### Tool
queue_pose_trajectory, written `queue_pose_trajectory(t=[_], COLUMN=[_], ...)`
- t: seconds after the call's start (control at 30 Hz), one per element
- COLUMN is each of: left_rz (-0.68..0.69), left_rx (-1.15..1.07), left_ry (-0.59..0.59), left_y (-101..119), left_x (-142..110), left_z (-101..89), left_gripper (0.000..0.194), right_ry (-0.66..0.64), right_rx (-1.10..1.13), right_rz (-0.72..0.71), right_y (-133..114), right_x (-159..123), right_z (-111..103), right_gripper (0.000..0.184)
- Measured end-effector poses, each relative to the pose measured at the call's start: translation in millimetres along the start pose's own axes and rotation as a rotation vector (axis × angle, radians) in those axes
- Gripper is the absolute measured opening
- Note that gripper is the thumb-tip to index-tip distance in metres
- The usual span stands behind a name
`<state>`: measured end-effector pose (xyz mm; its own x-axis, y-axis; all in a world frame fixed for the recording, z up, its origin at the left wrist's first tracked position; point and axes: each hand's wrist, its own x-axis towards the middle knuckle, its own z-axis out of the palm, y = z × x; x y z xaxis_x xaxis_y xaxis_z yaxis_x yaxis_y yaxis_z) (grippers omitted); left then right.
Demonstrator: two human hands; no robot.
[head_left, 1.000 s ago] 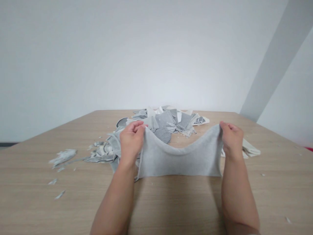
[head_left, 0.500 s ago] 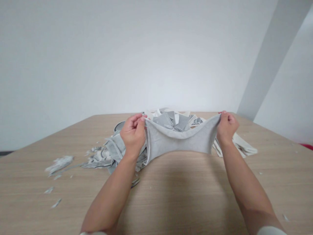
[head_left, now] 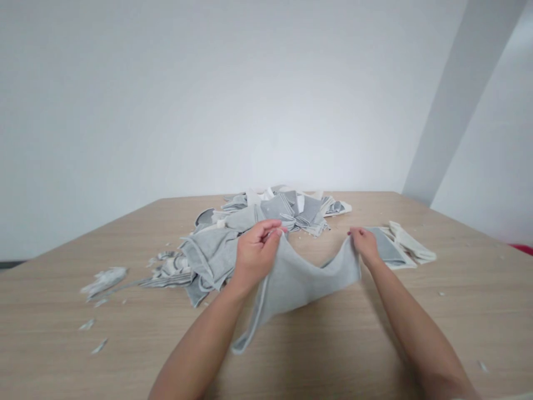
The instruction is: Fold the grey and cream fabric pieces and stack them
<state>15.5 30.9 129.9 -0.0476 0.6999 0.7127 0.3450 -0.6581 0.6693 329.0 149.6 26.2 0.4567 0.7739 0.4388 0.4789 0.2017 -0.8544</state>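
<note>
A light grey piece of cloth (head_left: pixel 303 278) hangs between my hands just above the table, its top edge sagging in the middle. My left hand (head_left: pixel 257 250) pinches its left upper corner, and a folded edge dangles below toward the tabletop. At the right upper corner, my right hand (head_left: pixel 363 244) is closed on the cloth, fingers pressed together. Behind my left hand lies a heap of grey cloth pieces (head_left: pixel 220 247). Just beyond my right hand, a grey piece with a pale border (head_left: pixel 389 250) rests flat on the table.
The wooden table (head_left: pixel 458 311) reaches back to a white wall (head_left: pixel 266 100). More grey and white pieces (head_left: pixel 287 205) are piled at the far middle. Striped strips (head_left: pixel 170 272) and a clump of scraps (head_left: pixel 104 280) lie left. A cream folded piece (head_left: pixel 414 244) lies right.
Both hands have come lower and closer together, the left one moving right. The cloth, stretched before, now sags and tilts, and the bordered grey piece at right has come into view.
</note>
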Motion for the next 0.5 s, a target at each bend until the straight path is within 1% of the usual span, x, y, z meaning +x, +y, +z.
queue_pose_trajectory(t=[0.07, 0.13, 0.17, 0.23, 0.27, 0.3, 0.33, 0.37, 0.43, 0.5], left_rz=[-0.015, -0.014, -0.011, -0.007, -0.006, -0.008, -0.011, -0.014, -0.013, -0.003], left_rx=[0.016, 0.048, 0.060, 0.077, 0.083, 0.090, 0.100, 0.115, 0.149, 0.165], left_ry=[-0.045, -0.080, -0.095, -0.124, -0.137, -0.150, -0.166, -0.185, -0.240, -0.305], left_y=[-2, -3, -4, -6, -6, -6, -6, -6, -6, -7], left_x=[-3, -4, -5, -7, -8, -9, -11, -12, -16, -19], left_z=[2.8, 5.9, 7.7, 11.6, 13.5, 15.3, 16.7, 17.9, 19.3, 19.8], left_gripper=[0.021, 0.020, 0.020, 0.020, 0.020, 0.020, 0.020, 0.021, 0.022, 0.023], right_ry=[-0.075, -0.140, -0.215, -0.427, -0.561, -0.675, -0.755, -0.801, -0.849, -0.884], right_rx=[-0.079, -0.061, -0.015, 0.084, 0.116, 0.136, 0.158, 0.186, 0.246, 0.295], right_rz=[-0.068, -0.193, -0.268, -0.447, -0.543, -0.619, -0.663, -0.678, -0.682, -0.680], right_y=[-7, -26, -39, -67, -82, -95, -106, -115, -126, -129], right_x=[-9, -26, -37, -62, -74, -86, -96, -104, -115, -120], right_z=[5, 9, 11, 13, 14, 15, 17, 18, 22, 27], right_gripper=[0.042, 0.044, 0.044, 0.041, 0.042, 0.046, 0.053, 0.056, 0.051, 0.042])
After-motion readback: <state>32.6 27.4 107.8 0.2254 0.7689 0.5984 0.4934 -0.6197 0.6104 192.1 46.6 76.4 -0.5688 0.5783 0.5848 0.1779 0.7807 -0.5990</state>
